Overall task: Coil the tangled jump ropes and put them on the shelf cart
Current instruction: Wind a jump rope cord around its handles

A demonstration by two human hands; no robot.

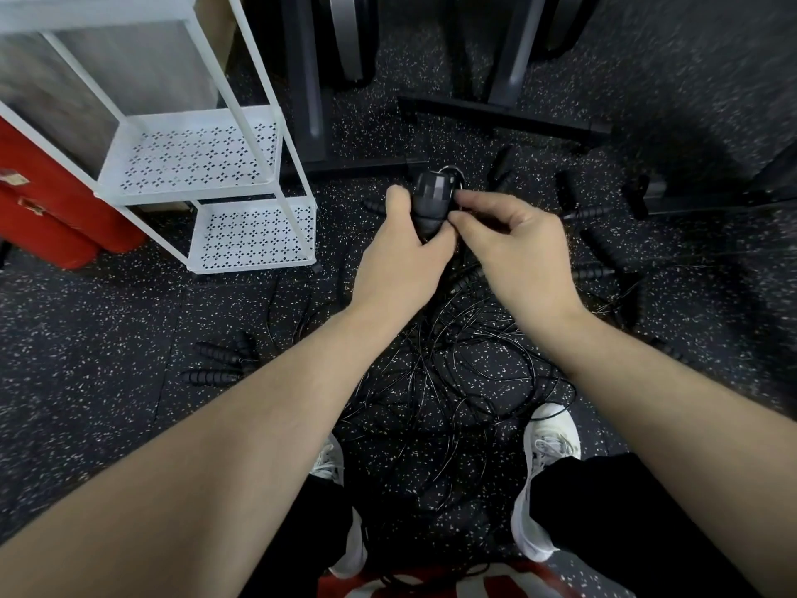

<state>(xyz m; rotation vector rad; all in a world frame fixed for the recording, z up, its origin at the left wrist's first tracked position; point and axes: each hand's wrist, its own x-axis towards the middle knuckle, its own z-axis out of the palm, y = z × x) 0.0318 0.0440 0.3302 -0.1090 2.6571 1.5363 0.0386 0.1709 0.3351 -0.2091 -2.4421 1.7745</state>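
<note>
A view from above, looking down past two bare forearms to a dark speckled rubber floor. Near the centre, slightly toward 12 o'clock, the left hand (399,248) is closed around a pair of black jump-rope handles (431,196), which stand roughly upright in the fist; part of the handles is blurred. A thin loop of cord (453,169) arcs over their tops. Just to the 3 o'clock side, the right hand (517,248) pinches the cord between thumb and forefinger, touching the handles, its other fingers curled.

Below the hands, toward 6 o'clock, a tangled pile of thin black ropes (453,373) sprawls on the floor between two white sneakers (547,463). More ribbed black handles lie scattered: two at 9 o'clock of the pile (211,364) and several at 2 to 3 o'clock of the hands (591,269).

The white shelf cart (207,161), with perforated metal shelves, stands at 10 o'clock, well apart from the hands. A red object (47,200) sits beside it at the left edge. Dark metal equipment legs (500,114) cross the floor at 12 o'clock.
</note>
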